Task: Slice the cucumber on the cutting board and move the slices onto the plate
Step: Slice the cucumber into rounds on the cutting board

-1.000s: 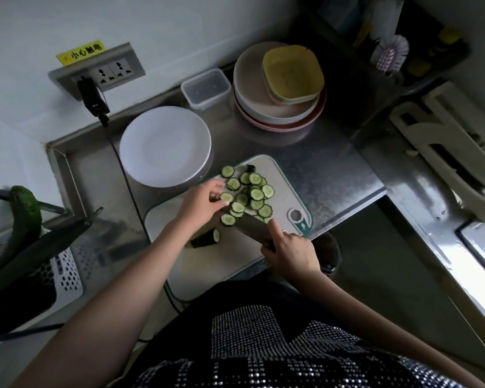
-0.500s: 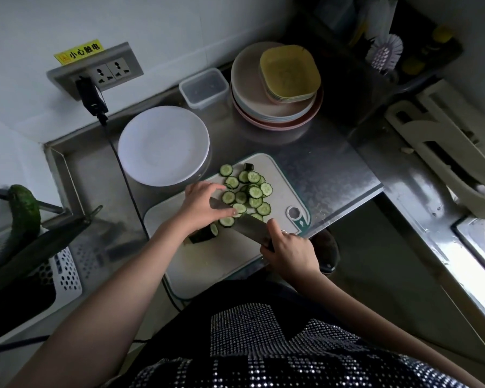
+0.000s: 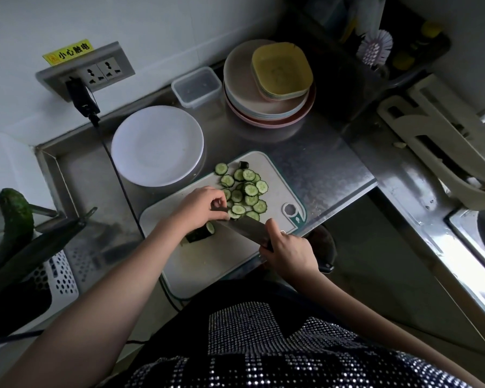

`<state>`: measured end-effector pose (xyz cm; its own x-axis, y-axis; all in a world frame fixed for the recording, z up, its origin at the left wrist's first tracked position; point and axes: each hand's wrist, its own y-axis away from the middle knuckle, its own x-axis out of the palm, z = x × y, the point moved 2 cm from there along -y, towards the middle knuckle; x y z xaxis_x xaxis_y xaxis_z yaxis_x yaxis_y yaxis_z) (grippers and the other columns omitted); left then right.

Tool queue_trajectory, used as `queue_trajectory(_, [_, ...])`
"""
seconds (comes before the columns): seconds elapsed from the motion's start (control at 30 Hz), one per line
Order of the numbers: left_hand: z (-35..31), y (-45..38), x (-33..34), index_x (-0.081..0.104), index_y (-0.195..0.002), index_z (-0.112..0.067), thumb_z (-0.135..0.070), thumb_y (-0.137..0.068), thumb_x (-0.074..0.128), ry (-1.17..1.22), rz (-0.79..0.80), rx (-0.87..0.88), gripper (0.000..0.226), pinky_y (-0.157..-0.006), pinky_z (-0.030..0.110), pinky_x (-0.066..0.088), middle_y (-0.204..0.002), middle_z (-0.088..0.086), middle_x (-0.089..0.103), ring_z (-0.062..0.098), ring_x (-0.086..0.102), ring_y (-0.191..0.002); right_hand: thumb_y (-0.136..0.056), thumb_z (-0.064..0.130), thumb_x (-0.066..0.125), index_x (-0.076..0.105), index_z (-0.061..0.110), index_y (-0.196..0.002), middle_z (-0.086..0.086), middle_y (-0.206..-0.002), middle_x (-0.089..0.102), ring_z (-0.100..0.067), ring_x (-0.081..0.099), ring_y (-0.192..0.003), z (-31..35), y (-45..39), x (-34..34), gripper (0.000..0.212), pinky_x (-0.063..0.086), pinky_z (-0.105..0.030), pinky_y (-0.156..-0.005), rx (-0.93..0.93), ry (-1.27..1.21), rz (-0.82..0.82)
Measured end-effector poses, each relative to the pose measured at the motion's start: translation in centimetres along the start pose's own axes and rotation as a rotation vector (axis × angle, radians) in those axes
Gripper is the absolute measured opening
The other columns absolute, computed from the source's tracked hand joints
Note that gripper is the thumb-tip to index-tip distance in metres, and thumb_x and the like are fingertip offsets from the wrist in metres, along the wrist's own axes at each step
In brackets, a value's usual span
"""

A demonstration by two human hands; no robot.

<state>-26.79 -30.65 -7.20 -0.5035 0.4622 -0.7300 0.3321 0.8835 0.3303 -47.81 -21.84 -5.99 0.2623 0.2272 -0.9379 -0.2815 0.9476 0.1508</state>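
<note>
One text can be read: "小心触电" is printed in black characters on a yellow sticker (image 3: 67, 51), which is stuck along the top edge of the grey wall socket panel (image 3: 86, 70). Nothing else legible is seen.

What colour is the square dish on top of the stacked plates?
Yellow: the square dish shows best in the head view.

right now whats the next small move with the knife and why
Probably slide the knife under the cucumber slices while the left hand gathers them onto the blade: the slices all lie on the cutting board and the white plate holds none.
</note>
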Motion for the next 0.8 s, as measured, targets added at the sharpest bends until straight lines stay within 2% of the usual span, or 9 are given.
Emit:
queue_trajectory(0.13, [-0.6, 0.3, -0.1, 0.063, -0.080, -0.012, -0.027, -0.079, 0.072, -0.025, -0.176, 0.044, 0.017, -0.058, 0.025, 0.041, -0.075, -0.006, 0.054, 0.010, 0.049, -0.062, -0.083, 0.028, 0.058, 0.022, 0.019, -0.096, -0.008, -0.062, 0.061, -0.034, 0.058, -0.052, 0.0, 0.0, 0.0, 0.039, 0.028, -0.029, -0.044, 0.013, 0.009, 0.014])
queue_trajectory(0.2, [-1.4, 1.2, 0.3, 0.063, -0.072, -0.010, -0.033, -0.087, 0.055, -0.081, -0.214, 0.148, 0.028, -0.059, 0.028, 0.043, -0.073, -0.003, 0.057, 0.016, 0.052, -0.064, -0.082, 0.028, 0.058, 0.023, 0.019, -0.095, -0.007, -0.061, 0.060, -0.033, 0.057, -0.051, -0.1, -0.1, 0.0, 0.039, 0.024, -0.027, -0.042, 0.028, 0.010, 0.002])
queue_trajectory(0.33, [-1.5, 2.3, 0.9, 0.069, -0.080, -0.021, -0.043, -0.077, 0.032, -0.105, -0.087, 0.191, 0.044, -0.083, 0.030, 0.037, -0.085, -0.009, 0.064, 0.014, 0.055, -0.087, -0.085, 0.029, 0.055, 0.019, 0.020, -0.099, -0.009, -0.068, 0.062, -0.035, 0.060, -0.059, 0.1, -0.1, 0.0, 0.040, 0.030, -0.031, -0.048, 0.020, -0.014, 0.043])
queue_trajectory(0.43, [-1.7, 1.8, 1.3, 0.068, -0.098, -0.021, -0.049, -0.073, 0.026, -0.189, -0.031, 0.203, 0.056, -0.087, 0.025, 0.028, -0.103, -0.008, 0.063, 0.014, 0.050, -0.102, -0.085, 0.028, 0.056, 0.020, 0.020, -0.101, -0.009, -0.067, 0.062, -0.034, 0.059, -0.057, 0.1, -0.2, -0.3, 0.040, 0.030, -0.030, -0.047, 0.010, -0.015, 0.037])
queue_trajectory(0.53, [-2.4, 1.4, 1.9, 0.069, -0.105, -0.015, -0.051, -0.068, 0.025, -0.124, -0.012, 0.203, 0.068, -0.085, 0.017, 0.021, -0.111, -0.003, 0.063, 0.017, 0.049, -0.108, -0.080, 0.027, 0.061, 0.025, 0.018, -0.097, -0.007, -0.057, 0.059, -0.032, 0.056, -0.048, 0.4, -0.3, -0.2, 0.041, 0.029, -0.027, -0.042, -0.020, 0.014, 0.021])
queue_trajectory(0.6, [-2.5, 1.6, 1.8, 0.069, -0.109, -0.015, -0.048, -0.069, 0.026, -0.085, -0.033, 0.182, 0.067, -0.094, 0.018, 0.022, -0.118, -0.001, 0.062, 0.017, 0.049, -0.114, -0.079, 0.027, 0.062, 0.026, 0.017, -0.096, -0.006, -0.056, 0.059, -0.032, 0.056, -0.046, 0.4, -0.3, -0.1, 0.040, 0.028, -0.027, -0.042, -0.027, 0.016, 0.019])
queue_trajectory(0.67, [-2.0, 2.4, 1.0, 0.067, -0.109, -0.012, -0.038, -0.075, 0.030, -0.038, -0.185, 0.154, 0.057, -0.101, 0.027, 0.032, -0.118, 0.002, 0.062, 0.018, 0.051, -0.113, -0.083, 0.027, 0.056, 0.031, 0.017, -0.100, -0.007, -0.062, 0.060, -0.034, 0.057, -0.052, 0.4, -0.3, 0.0, 0.032, 0.031, -0.029, -0.044, -0.019, -0.021, 0.035])
queue_trajectory(0.73, [-0.6, 3.9, 0.1, 0.065, -0.103, -0.008, -0.020, -0.079, 0.036, -0.015, -0.493, 0.088, 0.040, -0.091, 0.032, 0.041, -0.107, 0.007, 0.064, 0.022, 0.055, -0.102, -0.089, 0.029, 0.049, 0.038, 0.016, -0.106, -0.009, -0.070, 0.063, -0.036, 0.059, -0.061, 0.3, -0.4, 0.3, 0.024, 0.035, -0.030, -0.048, -0.006, -0.075, 0.062])
queue_trajectory(0.8, [1.4, 6.1, -0.6, 0.059, -0.102, -0.004, -0.002, -0.078, 0.043, 0.033, -0.760, -0.069, 0.029, -0.081, 0.031, 0.039, -0.102, 0.013, 0.061, 0.027, 0.054, -0.094, -0.093, 0.029, 0.044, 0.043, 0.017, -0.110, -0.012, -0.074, 0.063, -0.036, 0.060, -0.068, 0.4, -0.3, 0.4, 0.021, 0.034, -0.032, -0.051, 0.007, -0.147, 0.075])
